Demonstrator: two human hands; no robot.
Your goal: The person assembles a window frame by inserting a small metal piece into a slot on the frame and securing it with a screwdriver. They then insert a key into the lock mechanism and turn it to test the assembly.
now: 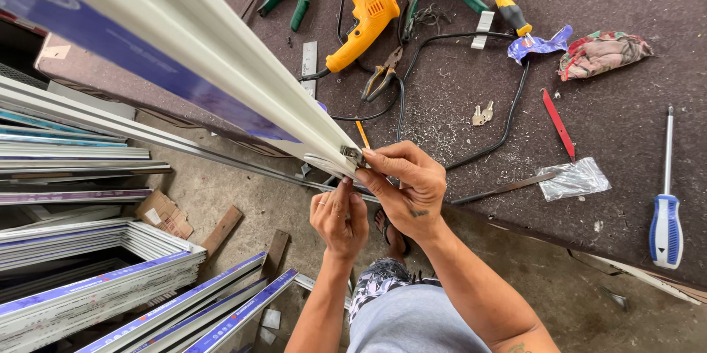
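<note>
White plastic formed the long window profile (221, 65) that you held at its near end, and that end serves as the reference for every position below.

Your right hand (409, 187) was closed on the end of the profile, with the thumb and forefinger pinched at a small metal fitting (352, 154) seated in the end face. Your left hand (339, 214) sat just below and slightly left of the same end, its fingertips drawn together and touching the lower edge; whether it pinched a separate small part could not be told. Both hands were at the end, the right one directly on the fitting.

From the grip, the profile ran up and away to the left, its long axis diagonal across the view, with a blue protective film along one face. All of its length lay on the far side of your hands.

Beyond the end, on the dark worktop (626, 117), lay a yellow electric drill (364, 10) with its black cord (471, 95) looping back toward the end. Right of the end lay a red-handled blade (557, 123), a clear plastic bag (574, 178) and, farther off, a blue-and-white screwdriver (666, 213). Below and left of the end, stacked profiles (96, 279) lay on the floor.
</note>
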